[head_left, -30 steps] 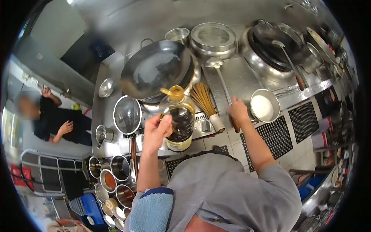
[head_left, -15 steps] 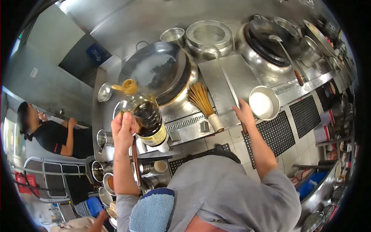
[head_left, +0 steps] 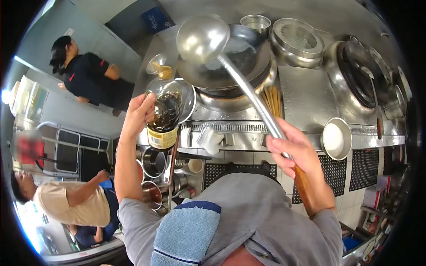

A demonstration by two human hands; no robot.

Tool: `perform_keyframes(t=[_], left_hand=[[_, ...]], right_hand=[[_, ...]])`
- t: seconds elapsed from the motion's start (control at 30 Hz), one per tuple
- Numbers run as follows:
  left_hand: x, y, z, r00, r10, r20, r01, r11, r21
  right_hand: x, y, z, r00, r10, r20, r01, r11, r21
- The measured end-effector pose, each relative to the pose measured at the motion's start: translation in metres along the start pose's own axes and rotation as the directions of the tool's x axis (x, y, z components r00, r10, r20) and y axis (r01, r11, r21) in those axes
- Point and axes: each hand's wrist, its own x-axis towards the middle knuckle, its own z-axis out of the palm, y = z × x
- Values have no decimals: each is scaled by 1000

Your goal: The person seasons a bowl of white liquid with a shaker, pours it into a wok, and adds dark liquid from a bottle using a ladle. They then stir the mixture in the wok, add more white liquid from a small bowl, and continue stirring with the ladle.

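My left hand [head_left: 141, 113] grips a clear plastic bottle [head_left: 167, 108] of dark sauce with a yellow cap and label, held upright left of the wok. My right hand [head_left: 295, 148] is wrapped round the handle of a large steel ladle [head_left: 203, 39]. Its bowl is raised in front of the wok [head_left: 255, 71] and covers part of it. The dark wok sits on its burner ring and has a pale, wet sheen inside. Behind the ladle handle stands a bamboo wok brush [head_left: 271, 99], partly hidden.
A pot of white contents [head_left: 336, 139] hangs at the counter edge on the right. A second wok [head_left: 361, 75] holds another ladle. A lidded pot [head_left: 299, 37] stands at the back. A person in black [head_left: 88, 73] and a person in beige [head_left: 75, 201] are on the left.
My right hand has lifted the ladle off the steel counter, its bowl moving left to the wok. The bottle stays in my left hand, more upright. The camera view has shifted left.
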Motion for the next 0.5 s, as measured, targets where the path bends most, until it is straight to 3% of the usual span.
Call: perform_keyframes(t=[0.07, 0.33, 0.5], left_hand=[[2, -5, -9, 998, -56, 2, 56, 998, 25], [8, -28, -44, 963, -265, -47, 269, 931, 246], [7, -25, -49, 944, -329, -35, 325, 903, 281]], right_hand=[[21, 2, 7, 990, 107, 94, -119, 983, 136], [57, 8, 34, 952, 286, 109, -303, 933, 195], [63, -3, 46, 932, 351, 90, -361, 921, 145]])
